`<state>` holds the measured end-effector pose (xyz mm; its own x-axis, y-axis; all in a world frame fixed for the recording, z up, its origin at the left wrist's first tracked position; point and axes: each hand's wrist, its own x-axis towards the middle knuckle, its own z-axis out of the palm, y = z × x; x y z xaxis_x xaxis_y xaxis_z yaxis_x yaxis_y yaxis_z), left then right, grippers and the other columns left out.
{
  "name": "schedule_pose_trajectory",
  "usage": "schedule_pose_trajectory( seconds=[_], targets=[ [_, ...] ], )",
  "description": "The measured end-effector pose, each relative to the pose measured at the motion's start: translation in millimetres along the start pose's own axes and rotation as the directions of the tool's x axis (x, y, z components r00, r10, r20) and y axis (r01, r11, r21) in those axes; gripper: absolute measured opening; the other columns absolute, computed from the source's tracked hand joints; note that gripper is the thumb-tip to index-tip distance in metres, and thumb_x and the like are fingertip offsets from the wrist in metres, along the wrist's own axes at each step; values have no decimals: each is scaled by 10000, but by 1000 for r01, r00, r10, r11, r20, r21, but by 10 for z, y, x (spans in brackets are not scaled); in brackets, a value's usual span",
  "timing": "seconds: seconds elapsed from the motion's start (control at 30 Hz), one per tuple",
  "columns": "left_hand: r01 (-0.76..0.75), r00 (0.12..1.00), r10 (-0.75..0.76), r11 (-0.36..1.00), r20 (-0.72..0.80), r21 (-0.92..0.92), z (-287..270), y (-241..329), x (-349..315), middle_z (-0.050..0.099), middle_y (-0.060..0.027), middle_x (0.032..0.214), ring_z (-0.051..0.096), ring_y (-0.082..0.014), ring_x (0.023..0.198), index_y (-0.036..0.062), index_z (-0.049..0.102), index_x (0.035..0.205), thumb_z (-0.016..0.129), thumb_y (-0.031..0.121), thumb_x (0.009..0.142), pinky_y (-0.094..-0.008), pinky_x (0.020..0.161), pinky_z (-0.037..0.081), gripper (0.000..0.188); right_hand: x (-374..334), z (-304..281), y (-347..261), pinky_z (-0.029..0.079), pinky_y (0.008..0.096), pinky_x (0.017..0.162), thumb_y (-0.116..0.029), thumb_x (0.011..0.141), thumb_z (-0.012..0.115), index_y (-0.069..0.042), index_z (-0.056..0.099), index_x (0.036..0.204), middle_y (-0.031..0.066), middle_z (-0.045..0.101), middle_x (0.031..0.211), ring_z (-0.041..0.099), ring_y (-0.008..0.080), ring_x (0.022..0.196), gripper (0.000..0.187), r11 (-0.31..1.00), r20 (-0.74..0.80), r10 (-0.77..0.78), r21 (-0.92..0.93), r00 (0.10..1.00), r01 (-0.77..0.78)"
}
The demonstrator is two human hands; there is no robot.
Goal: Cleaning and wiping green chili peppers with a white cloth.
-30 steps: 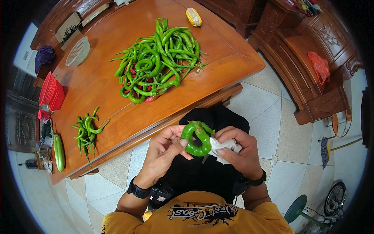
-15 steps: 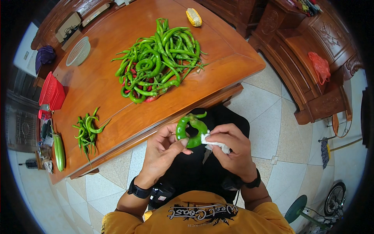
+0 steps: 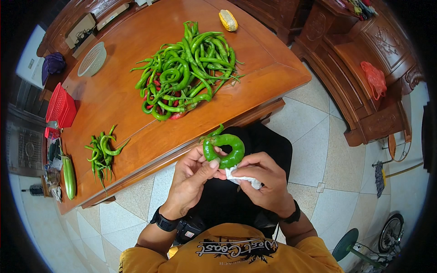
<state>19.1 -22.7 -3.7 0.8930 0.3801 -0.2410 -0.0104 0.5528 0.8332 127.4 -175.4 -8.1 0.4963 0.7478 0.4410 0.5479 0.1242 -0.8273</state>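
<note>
Above my lap, in front of the table edge, a curled green chili pepper (image 3: 235, 146) bends into a ring. My left hand (image 3: 195, 175) pinches its left side between thumb and fingers. A crumpled white tissue (image 3: 245, 178) is in my right hand (image 3: 266, 182), pressed against the lower right of the pepper's curve. On the table beyond lies a big heap of green chili peppers (image 3: 200, 59), with some red ones (image 3: 176, 115) showing underneath. A smaller pile of green chili peppers (image 3: 104, 150) rests to the left, near the table's front edge.
The wooden table (image 3: 255, 59) also bears a corn cob piece (image 3: 228, 21), a pale basket (image 3: 92, 59), a red basket (image 3: 62, 107) and a long green gourd (image 3: 69, 177). A carved wooden bench (image 3: 350, 59) with a red plastic bag (image 3: 374, 79) stands right. A green stool (image 3: 346, 244) sits lower right.
The pepper has turned in my fingers, so its stem end now points up at the left. My right hand with the tissue has shifted slightly left and down along the curve.
</note>
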Motion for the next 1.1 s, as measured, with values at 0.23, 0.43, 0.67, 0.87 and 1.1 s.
schedule_pose_trajectory(
  seconds=[0.23, 0.43, 0.67, 0.87, 1.1],
  targets=[
    [65, 996, -64, 998, 54, -9, -21, 52, -6, 600, -139, 1021, 636, -183, 731, -21, 539, 1110, 589, 134, 882, -288, 679, 540, 280, 6, -94, 69, 483, 270, 690, 83, 681, 635, -20, 616, 906, 103, 584, 955, 601, 200, 788, 248, 999, -112, -2, 47, 994, 7],
    [180, 957, -184, 983, 225, 38, -24, 89, -40, 607, -108, 1030, 609, -146, 765, -28, 521, 1172, 572, 111, 901, -268, 715, 517, 309, -40, -94, 142, 464, 248, 714, 49, 731, 635, -9, 587, 946, 97, 587, 953, 589, 156, 828, 228, 943, -89, 203, 285, 975, -170],
    [188, 947, -194, 981, 257, 48, 40, 43, -38, 609, -96, 1024, 611, -141, 764, -23, 492, 1206, 554, 90, 911, -266, 679, 529, 322, -56, -142, 138, 448, 255, 764, -5, 766, 654, -1, 588, 939, 102, 585, 978, 576, 153, 896, 185, 855, 95, 290, 421, 952, -302],
    [173, 962, -161, 984, 219, -33, 5, 42, -19, 598, -99, 1031, 615, -150, 780, -22, 493, 1196, 547, 60, 905, -276, 674, 543, 308, -52, -134, 139, 450, 266, 762, -2, 749, 655, -4, 588, 930, 105, 591, 985, 585, 170, 887, 192, 872, 120, 246, 405, 962, -274],
    [116, 972, -126, 991, 199, 62, -45, -13, -21, 594, -79, 1053, 599, -133, 817, 0, 511, 1200, 556, 61, 902, -259, 684, 532, 308, -44, -131, 151, 455, 272, 741, 27, 723, 649, -8, 577, 917, 112, 592, 976, 590, 177, 869, 210, 926, 143, 201, 294, 969, -236]
  ],
)
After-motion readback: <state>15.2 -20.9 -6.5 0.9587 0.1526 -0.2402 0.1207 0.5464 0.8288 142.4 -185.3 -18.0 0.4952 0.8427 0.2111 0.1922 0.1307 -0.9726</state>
